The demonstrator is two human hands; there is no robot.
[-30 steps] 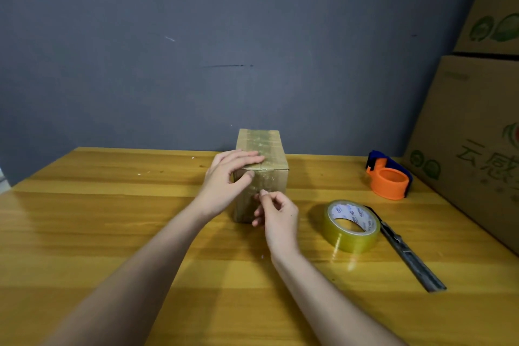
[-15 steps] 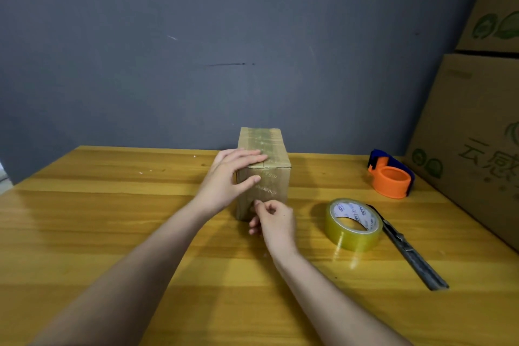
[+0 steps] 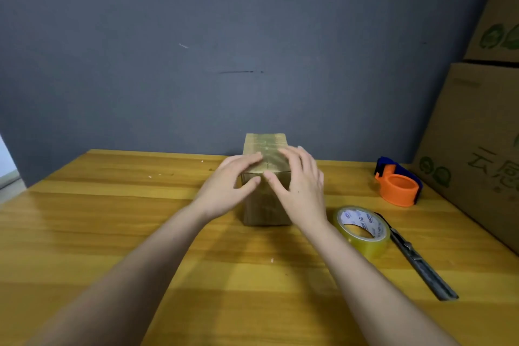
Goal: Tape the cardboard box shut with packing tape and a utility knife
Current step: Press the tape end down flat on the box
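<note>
A small cardboard box (image 3: pixel 265 146) stands in the middle of the wooden table (image 3: pixel 112 219), its top covered with shiny tape. My left hand (image 3: pixel 229 187) lies on the box's near left top corner, thumb against the front face. My right hand (image 3: pixel 302 182) rests flat on the near right top edge, fingers spread, thumb on the front face. Both press on the box and hold nothing. A roll of clear packing tape (image 3: pixel 362 229) lies to the right of the box. The grey utility knife (image 3: pixel 421 262) lies just beyond the roll.
An orange and blue tape dispenser (image 3: pixel 398 182) sits at the back right of the table. Large printed cardboard cartons (image 3: pixel 477 149) are stacked along the right edge. A dark grey wall (image 3: pixel 224 36) stands right behind the table.
My right hand rose from the lower front face of the box to its top near edge and spread flat. My left hand stayed on the top left corner.
</note>
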